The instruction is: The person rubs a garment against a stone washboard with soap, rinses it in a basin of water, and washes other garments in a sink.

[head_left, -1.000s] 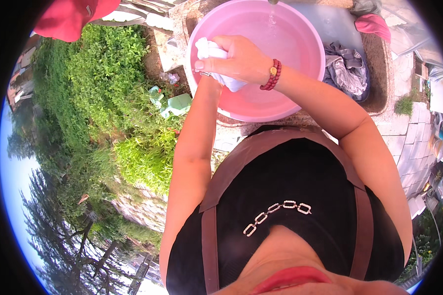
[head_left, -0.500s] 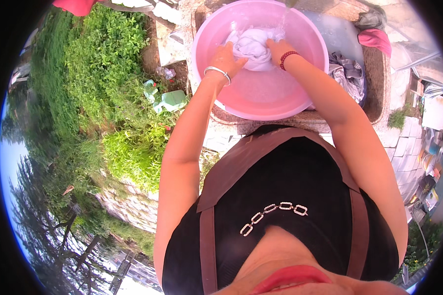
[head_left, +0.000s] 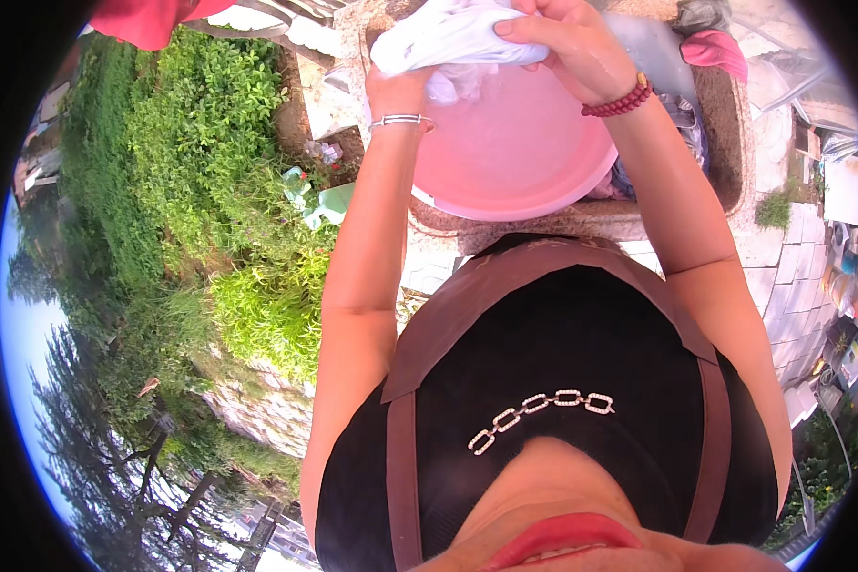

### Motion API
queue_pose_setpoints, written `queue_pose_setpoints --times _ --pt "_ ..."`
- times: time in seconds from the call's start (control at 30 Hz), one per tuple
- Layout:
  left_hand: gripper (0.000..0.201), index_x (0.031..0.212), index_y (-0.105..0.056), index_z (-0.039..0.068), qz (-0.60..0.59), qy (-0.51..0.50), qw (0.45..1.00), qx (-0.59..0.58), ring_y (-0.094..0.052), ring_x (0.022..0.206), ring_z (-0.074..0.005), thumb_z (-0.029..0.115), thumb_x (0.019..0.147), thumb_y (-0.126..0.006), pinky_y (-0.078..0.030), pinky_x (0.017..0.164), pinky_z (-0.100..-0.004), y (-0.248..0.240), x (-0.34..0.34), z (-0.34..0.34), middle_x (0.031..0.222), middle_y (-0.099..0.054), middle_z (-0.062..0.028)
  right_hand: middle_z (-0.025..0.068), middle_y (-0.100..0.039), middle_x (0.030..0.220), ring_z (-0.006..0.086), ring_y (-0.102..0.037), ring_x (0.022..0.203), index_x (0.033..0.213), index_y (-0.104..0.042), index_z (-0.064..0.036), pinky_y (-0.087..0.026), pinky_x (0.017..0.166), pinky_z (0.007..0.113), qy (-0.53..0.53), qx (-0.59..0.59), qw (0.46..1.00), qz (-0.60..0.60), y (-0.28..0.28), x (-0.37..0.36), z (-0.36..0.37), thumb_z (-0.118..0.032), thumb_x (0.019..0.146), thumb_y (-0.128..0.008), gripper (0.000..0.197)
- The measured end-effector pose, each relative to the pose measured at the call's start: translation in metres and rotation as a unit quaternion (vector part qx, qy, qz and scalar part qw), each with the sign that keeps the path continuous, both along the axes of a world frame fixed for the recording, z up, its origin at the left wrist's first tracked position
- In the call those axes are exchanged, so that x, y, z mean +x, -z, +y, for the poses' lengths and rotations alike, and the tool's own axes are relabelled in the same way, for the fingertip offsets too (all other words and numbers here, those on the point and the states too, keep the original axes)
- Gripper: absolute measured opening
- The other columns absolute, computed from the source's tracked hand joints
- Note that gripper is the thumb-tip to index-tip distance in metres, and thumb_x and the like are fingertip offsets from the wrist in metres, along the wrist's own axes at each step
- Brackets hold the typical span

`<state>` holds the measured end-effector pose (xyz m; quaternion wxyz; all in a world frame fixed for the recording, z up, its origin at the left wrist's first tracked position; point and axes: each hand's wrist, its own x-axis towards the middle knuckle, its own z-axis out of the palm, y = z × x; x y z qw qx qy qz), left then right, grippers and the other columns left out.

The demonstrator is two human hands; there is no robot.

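A wet white cloth [head_left: 453, 38] is stretched, bunched and twisted, between my two hands above the pink basin [head_left: 520, 195]. My right hand [head_left: 586, 48] is closed round its right end, the thumb lying over the fabric. At the other end my left hand [head_left: 398, 93] grips the cloth from below; its fingers are mostly hidden behind the fabric. A loose fold of the cloth hangs toward the cloudy water in the basin.
The basin rests in a stone sink [head_left: 729, 186]. Beside it on the right lie dark, crumpled clothes [head_left: 686, 124] and a pink cloth [head_left: 715, 52] over the sink's edge. Green plants [head_left: 200, 124] grow on the left, near a pale green plastic piece [head_left: 334, 203].
Both hands have risen from the basin, lifting the white cloth out of the water. The cloth has gone from a heap in the basin to a stretched roll between the hands.
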<state>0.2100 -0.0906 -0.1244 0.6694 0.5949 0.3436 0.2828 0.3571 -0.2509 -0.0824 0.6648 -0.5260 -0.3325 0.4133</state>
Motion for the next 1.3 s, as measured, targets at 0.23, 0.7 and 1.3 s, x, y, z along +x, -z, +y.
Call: queue_pose_setpoints --times 0.23,0.7,1.3 --pt "0.053 0.122 -0.055 -0.001 0.147 0.149 0.964 0.165 -0.063 0.098 -0.0174 -0.006 0.072 -0.070 -0.052 0.082 -0.0291 -0.032 0.000 -0.037 0.110 -0.065 -0.0106 0.0081 -0.063 0.114 0.0225 -0.061 0.100 0.110 -0.060 -0.0082 -0.046 0.092 0.051 0.039 -0.211 0.838 0.502 0.080 -0.031 0.006 -0.050 0.089 -0.059 0.047" --pt "0.058 0.128 -0.046 0.005 -0.153 0.080 0.868 -0.465 -0.054 0.117 -0.0318 0.051 0.093 -0.047 -0.047 0.098 -0.0469 -0.007 -0.023 -0.028 0.126 -0.054 -0.0192 0.0104 -0.062 0.109 0.0263 -0.061 0.097 0.106 -0.065 -0.0109 -0.050 0.082 0.038 0.167 0.002 0.963 -0.211 0.079 -0.067 0.020 -0.022 0.077 -0.071 0.031" --pt "0.057 0.121 -0.053 0.004 0.171 0.286 0.859 -0.389 -0.062 0.104 -0.0248 0.053 0.096 -0.041 -0.054 0.087 -0.0393 0.060 -0.048 0.028 0.114 -0.061 -0.0138 0.0034 -0.055 0.078 0.0240 -0.056 0.075 0.072 -0.062 -0.0100 -0.047 0.065 0.039 0.015 0.203 0.790 -0.578 0.019 -0.104 0.035 -0.020 0.060 -0.074 0.021"
